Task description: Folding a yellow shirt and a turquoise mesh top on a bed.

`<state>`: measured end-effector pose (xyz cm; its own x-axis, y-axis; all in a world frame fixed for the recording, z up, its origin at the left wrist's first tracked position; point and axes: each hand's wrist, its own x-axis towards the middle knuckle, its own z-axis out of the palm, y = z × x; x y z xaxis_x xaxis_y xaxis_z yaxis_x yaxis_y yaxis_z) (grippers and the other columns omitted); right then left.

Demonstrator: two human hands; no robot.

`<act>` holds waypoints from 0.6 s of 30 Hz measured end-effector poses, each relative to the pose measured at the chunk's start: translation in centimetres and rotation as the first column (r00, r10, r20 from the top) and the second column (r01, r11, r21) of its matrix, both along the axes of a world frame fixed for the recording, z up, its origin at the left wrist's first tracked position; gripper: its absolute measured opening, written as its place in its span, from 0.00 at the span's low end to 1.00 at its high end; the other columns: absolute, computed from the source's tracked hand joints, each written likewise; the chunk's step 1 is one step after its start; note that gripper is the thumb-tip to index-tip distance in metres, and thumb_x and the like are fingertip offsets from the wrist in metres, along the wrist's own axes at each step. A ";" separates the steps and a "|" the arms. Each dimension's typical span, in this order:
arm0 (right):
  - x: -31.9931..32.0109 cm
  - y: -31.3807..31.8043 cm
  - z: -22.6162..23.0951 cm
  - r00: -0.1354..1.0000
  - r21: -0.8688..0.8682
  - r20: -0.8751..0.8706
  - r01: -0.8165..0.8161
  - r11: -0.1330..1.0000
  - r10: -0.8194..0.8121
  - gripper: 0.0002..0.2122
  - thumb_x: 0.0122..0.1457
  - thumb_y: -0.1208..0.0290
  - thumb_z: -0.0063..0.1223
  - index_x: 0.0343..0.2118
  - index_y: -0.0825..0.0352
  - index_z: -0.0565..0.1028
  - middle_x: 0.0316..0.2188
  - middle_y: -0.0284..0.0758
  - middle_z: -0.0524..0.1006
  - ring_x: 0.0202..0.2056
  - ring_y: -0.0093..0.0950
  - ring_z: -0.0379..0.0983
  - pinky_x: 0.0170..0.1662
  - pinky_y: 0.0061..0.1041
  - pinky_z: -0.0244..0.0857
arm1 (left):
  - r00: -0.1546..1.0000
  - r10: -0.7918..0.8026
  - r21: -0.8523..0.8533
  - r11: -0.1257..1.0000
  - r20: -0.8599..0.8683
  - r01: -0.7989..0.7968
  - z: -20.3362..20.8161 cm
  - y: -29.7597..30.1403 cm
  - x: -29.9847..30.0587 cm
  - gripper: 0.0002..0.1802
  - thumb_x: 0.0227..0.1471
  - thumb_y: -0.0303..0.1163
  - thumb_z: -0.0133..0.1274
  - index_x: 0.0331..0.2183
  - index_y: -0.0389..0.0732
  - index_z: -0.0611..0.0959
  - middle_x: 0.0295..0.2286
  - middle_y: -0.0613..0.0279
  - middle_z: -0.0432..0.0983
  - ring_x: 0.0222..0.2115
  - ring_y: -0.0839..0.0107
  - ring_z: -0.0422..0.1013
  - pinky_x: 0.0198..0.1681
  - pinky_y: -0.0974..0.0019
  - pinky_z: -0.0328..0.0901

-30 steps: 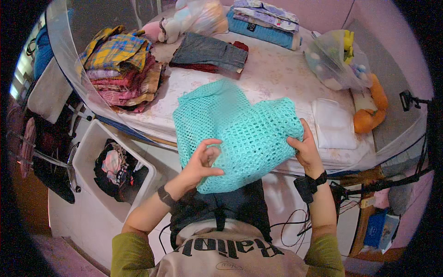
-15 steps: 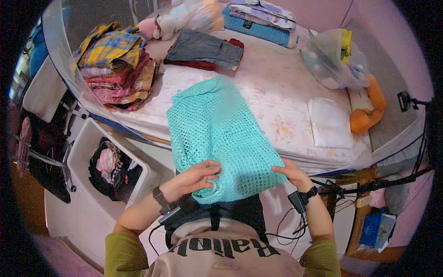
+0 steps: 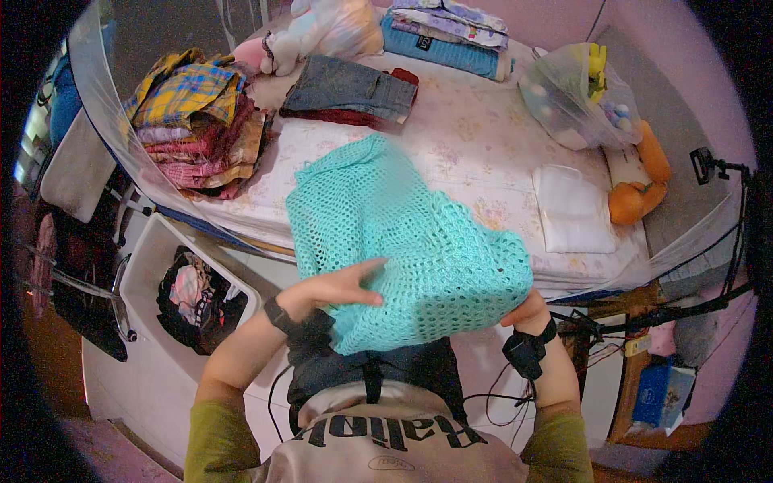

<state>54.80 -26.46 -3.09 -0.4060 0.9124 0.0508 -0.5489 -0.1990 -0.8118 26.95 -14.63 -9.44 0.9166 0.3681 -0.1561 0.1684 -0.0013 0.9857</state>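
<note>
A turquoise open-knit garment (image 3: 378,217) lies partly on the bed's near edge and hangs toward me, its right part lifted and bunched. My left hand (image 3: 348,286) rests on its lower left part, thumb and fingers apart. At the garment's right end, my right hand (image 3: 527,312) is closed on the edge from below, with most of its fingers hidden under the knit.
Behind the garment on the bed (image 3: 475,177) are folded jeans (image 3: 346,88), a tall clothes pile (image 3: 189,121) and a folded white cloth (image 3: 570,211). A white tub (image 3: 145,298) holding dark clothes stands at the left. Black stand arms (image 3: 684,314) reach in from the right.
My right hand has moved right and slightly down, drawing the garment's right side outward and puffing it up. The left hand has shifted slightly, and its fingers have spread.
</note>
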 end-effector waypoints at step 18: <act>-1.8 8.6 5.5 0.823 0.256 0.483 0.192 0.947 -0.298 0.23 0.38 0.72 0.54 0.40 0.70 0.63 0.34 0.34 0.69 0.36 0.24 0.64 0.39 0.23 0.59 | 0.815 0.532 0.196 0.795 0.230 -0.575 13.3 2.0 -8.4 0.21 0.28 0.20 0.57 0.29 0.39 0.68 0.27 0.70 0.64 0.32 0.80 0.60 0.37 0.75 0.55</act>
<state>52.98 -17.84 2.43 -0.1861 0.9793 0.0797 -0.0565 0.0704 -0.9959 18.54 -12.66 3.89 0.5475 0.8259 0.1345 0.0606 -0.1994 0.9780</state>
